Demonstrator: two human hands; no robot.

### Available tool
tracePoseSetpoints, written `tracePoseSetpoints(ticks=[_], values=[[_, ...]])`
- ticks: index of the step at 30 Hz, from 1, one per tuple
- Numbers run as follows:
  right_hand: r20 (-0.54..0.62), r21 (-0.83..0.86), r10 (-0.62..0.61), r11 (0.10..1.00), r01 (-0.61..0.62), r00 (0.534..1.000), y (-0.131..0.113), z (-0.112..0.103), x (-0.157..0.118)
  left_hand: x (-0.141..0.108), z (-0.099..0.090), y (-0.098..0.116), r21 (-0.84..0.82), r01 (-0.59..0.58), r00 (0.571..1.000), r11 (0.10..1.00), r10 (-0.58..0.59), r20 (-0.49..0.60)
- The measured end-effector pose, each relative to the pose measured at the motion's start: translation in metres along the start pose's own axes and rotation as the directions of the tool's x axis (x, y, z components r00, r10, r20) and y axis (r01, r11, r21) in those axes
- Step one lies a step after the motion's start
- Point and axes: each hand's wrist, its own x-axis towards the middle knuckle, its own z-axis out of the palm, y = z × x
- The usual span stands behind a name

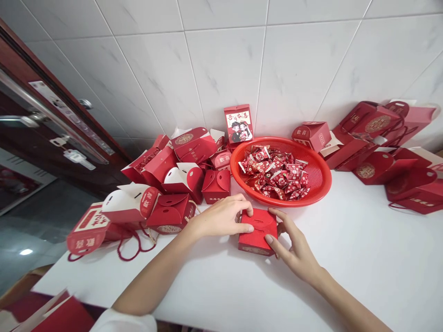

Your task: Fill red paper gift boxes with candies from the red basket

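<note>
A small red gift box (258, 237) with slotted top flaps sits on the white table, between my two hands. My left hand (230, 216) grips its left side, thumb and fingertips resting on the top flaps. On the right side my right hand (294, 246) holds the box, with the thumb at the near top edge and the index finger at the far corner. Just behind it stands a red plastic basket (327, 177) holding many red-wrapped candies (277, 173). The undersides of my fingers are partly hidden.
Several red gift boxes (173, 210) crowd the table's left side, some with cord handles. More red boxes (377, 168) stand at the right against the tiled wall (224, 60). A door with keys (79, 157) is at the left; the white table (349, 258) extends rightward.
</note>
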Motion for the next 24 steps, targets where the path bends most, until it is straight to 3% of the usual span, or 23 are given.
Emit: tracePoseSetpoints(ticks=[24], values=[[0.103, 0.163, 0.121, 0.977, -0.137, 0.987, -0.003, -0.002, 0.003, 0.006, 0.014, -0.011, -0.168, 0.051, 0.999, 0.984, -0.053, -0.005]])
